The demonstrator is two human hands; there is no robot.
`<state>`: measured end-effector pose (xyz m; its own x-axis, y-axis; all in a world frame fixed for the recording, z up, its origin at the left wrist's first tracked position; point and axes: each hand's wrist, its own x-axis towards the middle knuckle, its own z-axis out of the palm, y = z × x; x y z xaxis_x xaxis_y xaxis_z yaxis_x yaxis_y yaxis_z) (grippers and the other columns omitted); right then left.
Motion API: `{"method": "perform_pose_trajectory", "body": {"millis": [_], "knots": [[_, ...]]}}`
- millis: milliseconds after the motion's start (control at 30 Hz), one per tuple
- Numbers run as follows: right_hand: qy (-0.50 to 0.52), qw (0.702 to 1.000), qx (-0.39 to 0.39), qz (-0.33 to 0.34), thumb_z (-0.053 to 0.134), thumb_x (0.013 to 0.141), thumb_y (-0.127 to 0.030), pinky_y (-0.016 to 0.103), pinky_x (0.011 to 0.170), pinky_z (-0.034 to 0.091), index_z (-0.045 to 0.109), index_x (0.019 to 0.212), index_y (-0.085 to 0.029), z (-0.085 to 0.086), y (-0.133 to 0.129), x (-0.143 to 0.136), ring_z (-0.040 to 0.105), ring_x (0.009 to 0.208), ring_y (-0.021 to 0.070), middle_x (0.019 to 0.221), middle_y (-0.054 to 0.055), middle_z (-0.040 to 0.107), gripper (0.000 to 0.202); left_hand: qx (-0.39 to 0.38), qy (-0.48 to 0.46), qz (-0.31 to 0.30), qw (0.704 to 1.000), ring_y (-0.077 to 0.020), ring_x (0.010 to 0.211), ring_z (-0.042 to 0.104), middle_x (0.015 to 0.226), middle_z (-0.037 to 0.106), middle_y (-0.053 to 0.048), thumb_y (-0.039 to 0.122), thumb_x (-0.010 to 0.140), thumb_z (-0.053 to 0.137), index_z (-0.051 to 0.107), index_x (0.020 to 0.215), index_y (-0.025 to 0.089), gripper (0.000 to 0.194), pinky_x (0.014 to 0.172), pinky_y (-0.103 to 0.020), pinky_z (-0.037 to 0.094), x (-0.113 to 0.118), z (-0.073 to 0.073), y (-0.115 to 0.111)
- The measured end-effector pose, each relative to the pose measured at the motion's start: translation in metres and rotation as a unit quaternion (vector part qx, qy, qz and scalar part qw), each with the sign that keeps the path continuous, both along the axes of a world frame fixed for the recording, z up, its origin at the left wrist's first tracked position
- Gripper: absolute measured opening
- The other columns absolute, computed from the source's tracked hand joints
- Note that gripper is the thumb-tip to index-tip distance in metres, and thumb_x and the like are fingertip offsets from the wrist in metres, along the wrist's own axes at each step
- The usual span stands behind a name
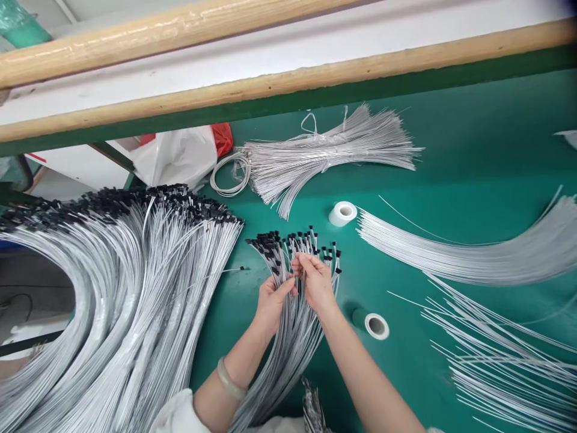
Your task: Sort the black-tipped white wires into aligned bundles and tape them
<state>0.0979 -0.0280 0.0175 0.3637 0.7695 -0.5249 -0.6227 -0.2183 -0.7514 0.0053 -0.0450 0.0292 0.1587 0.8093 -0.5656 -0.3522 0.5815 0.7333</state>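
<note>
A bunch of thin grey cables (297,337) with small black connectors on the far ends runs across the green table in front of me. My left hand (271,299) is closed around some of these cables just below their connectors. Close beside it, my right hand (318,282) pinches at cables of the same bunch, thumb against fingers. What lies right between the right fingertips is too small to make out fully. More black connectors (311,240) fan out beyond both hands.
A large pile of similar cables (148,288) fills the left side. Bare-ended wires (473,258) lie at right, and a tied wire bundle (329,150) at the back. Two rolls stand nearby, a white roll (338,215) and a clear roll (367,323). A wood-edged shelf (288,81) overhangs the table.
</note>
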Motion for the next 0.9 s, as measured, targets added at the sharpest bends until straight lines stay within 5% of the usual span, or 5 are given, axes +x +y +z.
{"method": "perform_pose_trajectory", "body": {"millis": [233,400,667,800,900], "knots": [[0.088,0.996,0.018,0.021,0.068,0.061,-0.038,0.027,0.059,0.046,0.058,0.070,-0.019,-0.003,-0.003,0.008,0.061,0.061,0.0148,0.068,0.002,0.065,0.023,-0.029,0.032,0.027,0.999,-0.0078,0.048,0.053,0.067,0.062,0.000,0.033,0.055,0.074,0.061,0.076,0.014,0.031,0.050,-0.021,0.041,-0.002,-0.003,0.003],[-0.112,0.994,-0.004,-0.015,0.054,0.072,-0.044,0.024,0.045,0.038,0.056,0.076,-0.018,-0.026,-0.006,0.016,0.044,0.043,0.0101,0.056,-0.002,0.053,0.027,-0.037,0.060,0.029,0.997,-0.0116,0.066,0.059,0.068,0.065,-0.003,0.032,0.055,0.074,0.063,0.071,0.013,0.027,0.062,-0.020,0.041,-0.007,-0.002,0.006],[-0.579,0.814,-0.030,0.041,0.045,0.076,-0.038,0.049,0.083,0.038,0.046,0.116,-0.009,-0.023,-0.015,0.015,0.044,0.106,0.0309,0.114,0.020,0.049,0.049,-0.038,0.016,-0.004,0.999,-0.0136,0.057,0.060,0.068,0.067,-0.006,0.041,0.060,0.069,0.056,0.082,0.014,0.037,0.058,-0.024,0.043,-0.008,-0.002,0.005],[-0.364,0.918,0.013,0.158,0.048,0.076,-0.044,0.035,0.053,0.047,0.058,0.102,-0.018,0.003,-0.012,0.004,0.057,0.067,0.0211,0.081,0.007,0.060,0.038,-0.017,-0.008,0.007,1.000,-0.0111,0.053,0.058,0.067,0.065,-0.002,0.038,0.061,0.070,0.055,0.087,0.015,0.038,0.056,-0.023,0.044,-0.004,-0.006,0.002],[-0.150,0.959,0.008,0.240,0.056,0.071,-0.044,0.023,0.030,0.033,0.065,0.087,-0.021,0.009,-0.008,0.000,0.038,0.032,0.0102,0.043,-0.006,0.044,0.030,-0.002,-0.019,0.006,1.000,-0.0097,0.053,0.056,0.068,0.064,0.000,0.036,0.061,0.070,0.058,0.089,0.016,0.037,0.054,-0.022,0.043,-0.002,-0.005,0.002]]}}
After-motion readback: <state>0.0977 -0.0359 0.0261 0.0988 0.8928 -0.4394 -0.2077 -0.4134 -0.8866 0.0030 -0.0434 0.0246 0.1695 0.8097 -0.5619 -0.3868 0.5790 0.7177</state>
